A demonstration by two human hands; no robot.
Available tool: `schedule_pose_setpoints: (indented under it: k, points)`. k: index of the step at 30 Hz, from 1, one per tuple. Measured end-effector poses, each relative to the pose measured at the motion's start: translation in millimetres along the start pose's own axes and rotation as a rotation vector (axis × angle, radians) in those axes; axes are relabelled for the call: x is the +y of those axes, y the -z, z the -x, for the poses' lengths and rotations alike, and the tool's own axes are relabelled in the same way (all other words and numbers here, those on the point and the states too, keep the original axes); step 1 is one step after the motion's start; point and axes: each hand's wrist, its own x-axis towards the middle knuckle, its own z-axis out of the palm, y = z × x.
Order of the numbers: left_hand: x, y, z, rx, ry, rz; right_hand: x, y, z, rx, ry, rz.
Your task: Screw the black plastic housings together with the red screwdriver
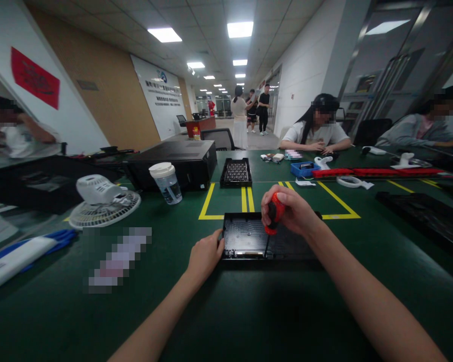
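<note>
A flat black plastic housing (249, 234) lies on the green table in front of me. My left hand (206, 254) is closed against the housing's left edge and steadies it. My right hand (289, 208) is wrapped round the orange-red handle of a screwdriver (274, 213). The screwdriver stands nearly upright, its dark shaft pointing down to the housing's near edge.
A black tray of small parts (236, 172) sits behind, between yellow floor-tape lines (207, 201). Left: a lidded plastic cup (166, 182), a small white fan (103, 201), a black computer case (177, 158). Right: a blue bin (304, 169), red strip, another black panel (426, 213). Other people sit around the table.
</note>
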Motion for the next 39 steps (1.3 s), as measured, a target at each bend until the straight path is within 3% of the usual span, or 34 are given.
schedule_pose_setpoints:
  k: [24,39]
  points:
    - [-1,-0.1,0,0.008,-0.008,-0.006,-11,-1,2,0.219,-0.001,0.224]
    - [2,2.7,0,-0.026,0.033,-0.008,-13,-3,2,0.279,0.01,0.34]
